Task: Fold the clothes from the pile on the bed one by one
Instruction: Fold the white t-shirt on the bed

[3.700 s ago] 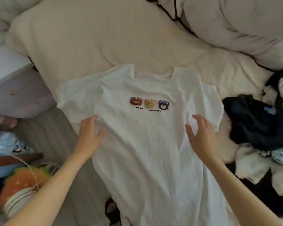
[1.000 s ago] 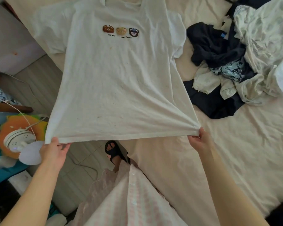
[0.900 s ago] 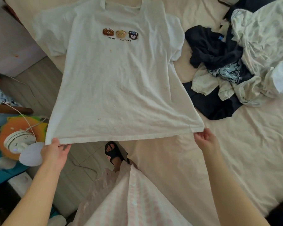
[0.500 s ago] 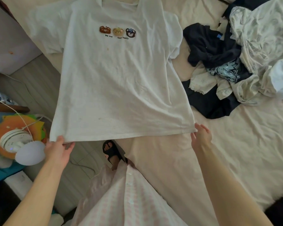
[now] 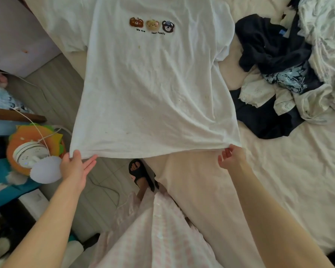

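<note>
A white T-shirt (image 5: pixel 153 89) with three small bear faces on the chest lies front up over the corner of the cream bed (image 5: pixel 288 180). Its lower left part hangs past the bed edge above the floor. My left hand (image 5: pixel 75 167) holds the left hem corner, thumb on top and fingers stretched underneath. At the right hem corner my right hand (image 5: pixel 231 157) pinches the cloth with curled fingers, and creases run towards that pinch. The pile of clothes (image 5: pixel 290 70), dark navy and white pieces tangled together, lies on the bed right of the shirt.
Left of the bed is grey floor with an orange plush toy (image 5: pixel 27 138), a white round device and a cable on it. A lavender cabinet (image 5: pixel 17 35) stands at the upper left. My foot in a black sandal (image 5: pixel 140 173) and my pink checked clothing (image 5: pixel 153 233) are below the hem.
Earlier both hands smoothed the shirt's chest; since a second ago they have been at the hem corners. My right hand loosened half a second ago and has closed on the right corner again.
</note>
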`<state>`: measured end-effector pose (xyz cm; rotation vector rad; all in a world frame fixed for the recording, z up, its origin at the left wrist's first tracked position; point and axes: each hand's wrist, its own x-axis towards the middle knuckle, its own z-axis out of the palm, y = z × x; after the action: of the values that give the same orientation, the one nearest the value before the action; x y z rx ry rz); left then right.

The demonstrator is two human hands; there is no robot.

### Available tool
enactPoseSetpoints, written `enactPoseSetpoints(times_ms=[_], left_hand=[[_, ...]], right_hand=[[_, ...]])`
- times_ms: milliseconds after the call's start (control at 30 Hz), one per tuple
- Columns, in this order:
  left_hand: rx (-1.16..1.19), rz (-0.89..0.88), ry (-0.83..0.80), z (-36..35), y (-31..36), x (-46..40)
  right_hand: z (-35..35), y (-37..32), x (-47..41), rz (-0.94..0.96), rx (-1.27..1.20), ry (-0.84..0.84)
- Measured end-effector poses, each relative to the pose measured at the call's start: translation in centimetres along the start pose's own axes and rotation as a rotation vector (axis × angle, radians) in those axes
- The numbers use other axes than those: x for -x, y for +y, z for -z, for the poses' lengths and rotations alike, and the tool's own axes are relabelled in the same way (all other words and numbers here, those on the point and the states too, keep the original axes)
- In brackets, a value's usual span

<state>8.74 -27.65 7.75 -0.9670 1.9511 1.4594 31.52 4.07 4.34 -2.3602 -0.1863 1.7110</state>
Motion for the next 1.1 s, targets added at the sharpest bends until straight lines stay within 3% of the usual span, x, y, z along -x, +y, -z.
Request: enactPoseSetpoints(times_ms=[233,433,700,900,967,1033,1100], left_hand=[[0.096,0.043,-0.002,-0.1,0.4,0.1],[0.285,0.148,0.011,-0.2,0.6,-0.1],[-0.249,-0.087,0.130,0.8,0.5,-0.4],[-0.505,-0.095,0.112,1.6,1.3,-0.6],[-0.504,-0.066,0.087,1.2,1.5,-0.4],[-0.502,-0.059,0.073,0.8,1.6,0.0],[-0.476,-0.068,0.075,0.4,2.0,0.8]], right_hand=[[2.2,-2.0,1.2,0.129,-0.155,0.041],[3.2,-2.5,2.3,0.063,-0.385,-0.117],[4.3,-4.6,2.0,0.073,-0.587,-0.196],[5.9,-5.6,3.3,0.108,-0.681,-0.403],[6.3,-6.0,3.4,0.201,-0.487,-0.382],[6.3,-5.4,4.1,0.505,0.171,-0.189],[6.0,-4.5,4.3,0.662,0.497,-0.029]])
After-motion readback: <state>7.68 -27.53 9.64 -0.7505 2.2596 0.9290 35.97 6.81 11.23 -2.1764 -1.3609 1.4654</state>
